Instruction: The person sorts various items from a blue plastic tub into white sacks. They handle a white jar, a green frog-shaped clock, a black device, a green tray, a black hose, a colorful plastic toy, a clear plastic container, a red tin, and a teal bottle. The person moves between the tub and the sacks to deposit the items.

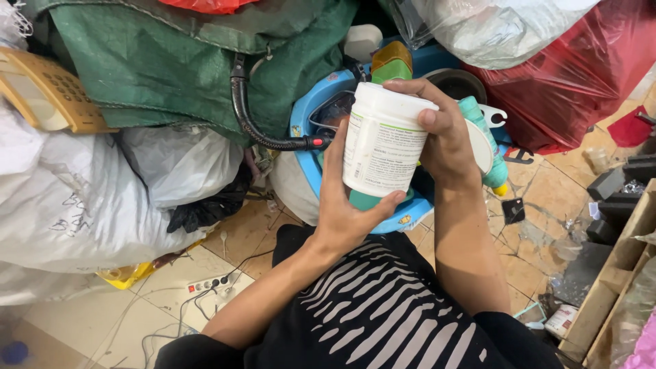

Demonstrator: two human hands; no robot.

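The person holds a white plastic jar [383,140] with a green lid at its lower end, upside down, in front of the chest and above a blue plastic seat [309,137]. The left hand [345,205] grips the jar from the left and from below: the palm lies against the side of the jar, the thumb [386,201] presses on the lower edge near the green lid, and the other fingers are behind the jar, so I cannot tell how they lie. The right hand [444,133] holds the jar from the right side and over the top: its fingers are curled close together over the upper rim, and the thumb presses on the label side. Both hands are closed on the jar, which stands almost upright, a little tilted. Behind the right hand there is a teal bottle [486,147]. A black hose [256,119] runs down from a green sack [171,61] to the blue seat. On the left lie white bags [82,198], and on the tiled floor [225,239] there is a power strip [208,283]. A red plastic bag [574,75] is at the upper right.
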